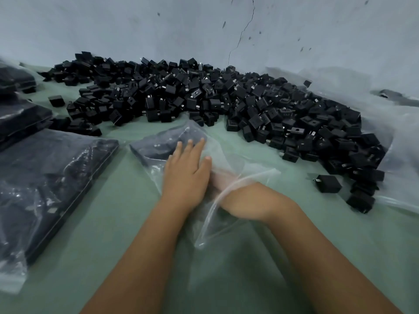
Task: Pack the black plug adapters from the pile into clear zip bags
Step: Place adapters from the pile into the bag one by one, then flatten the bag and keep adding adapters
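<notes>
A large pile of black plug adapters (226,98) lies on the green table along the wall. In front of it lies a clear zip bag (235,152) with several black adapters (158,146) in its far left end. My left hand (186,175) rests flat on top of the bag, fingers straight and pointing at those adapters. My right hand (226,183) is pushed in through the bag's open mouth up to the wrist. It shows only as a blur through the plastic, so its fingers and anything in them are hidden.
Filled clear bags of adapters (45,182) lie at the left, with more stacked behind them (20,118). Single loose adapters sit at the right (328,183) and far left (56,100). A big clear plastic sheet (399,137) lies under the pile's right side. A grey wall (204,30) stands behind.
</notes>
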The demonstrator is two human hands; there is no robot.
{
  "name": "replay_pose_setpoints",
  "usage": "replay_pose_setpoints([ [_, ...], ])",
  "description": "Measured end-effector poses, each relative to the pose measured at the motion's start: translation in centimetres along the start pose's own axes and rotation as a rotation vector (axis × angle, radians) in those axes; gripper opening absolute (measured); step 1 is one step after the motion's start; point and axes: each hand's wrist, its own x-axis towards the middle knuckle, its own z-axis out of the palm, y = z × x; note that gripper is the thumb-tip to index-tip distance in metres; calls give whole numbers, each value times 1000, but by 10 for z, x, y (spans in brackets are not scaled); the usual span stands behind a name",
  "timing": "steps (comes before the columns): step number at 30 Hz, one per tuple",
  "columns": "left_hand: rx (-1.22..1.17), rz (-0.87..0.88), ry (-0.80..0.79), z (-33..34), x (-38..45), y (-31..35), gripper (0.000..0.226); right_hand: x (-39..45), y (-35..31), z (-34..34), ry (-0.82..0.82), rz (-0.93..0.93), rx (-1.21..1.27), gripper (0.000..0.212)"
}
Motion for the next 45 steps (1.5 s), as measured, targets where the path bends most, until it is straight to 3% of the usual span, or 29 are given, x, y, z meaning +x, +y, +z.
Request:
replay_pose_setpoints([
  [3, 404, 21, -238, 5, -1, -6, 54, -40, -24, -31, -62, 81, 239, 24],
  [6, 554, 95, -353, 5, -8, -4, 59, -76, -35, -63, -54, -6, 370, 37],
  [10, 438, 241, -537, -8, -16, -2, 57, -93, -13, -97, 369, -65, 665, 28],
  [13, 68, 229, -646, -34, -21, -3, 38, -72, 18, -83, 605, 76, 704, 18],
  [15, -144, 137, -492, -48, -22, -5, 20, -52, 28, -57, 561, 136, 648, 16],
  [16, -120, 123, -377, -53, -21, -6, 17, -42, 29, -44, 528, 161, 630, 15],
  [19, 221, 187, -203, -51, -15, -12, 16, -14, 34, -5, 437, 201, 529, 14],
  [21, 330, 228, -195, -46, -9, -19, 18, 1, 40, 15, 413, 189, 416, 13],
  [25, 398, 199, -202, -38, 21, -25, 29, 24, 58, 23, 442, 197, 235, 41],
  [28, 566, 100, -275, -32, 48, -35, 46, 41, 70, 20, 326, 241, 198, 52],
  [33, 509, 6, -270, -17, 61, -57, 52, 58, 77, 19, 253, 283, 183, 54],
  [37, 511, 26, -236, -14, 62, -60, 52, 59, 76, 23, 323, 297, 168, 52],
  [40, 445, 41, -206, -18, 56, -59, 49, 49, 71, 23, 483, 296, 234, 46],
  [42, 246, 30, -87, -23, 51, -59, 40, 39, 67, 21, 668, 369, 208, 38],
  [45, -181, -120, 176, -32, 38, -59, 27, 17, 66, 22, 906, 687, 61, 32],
])
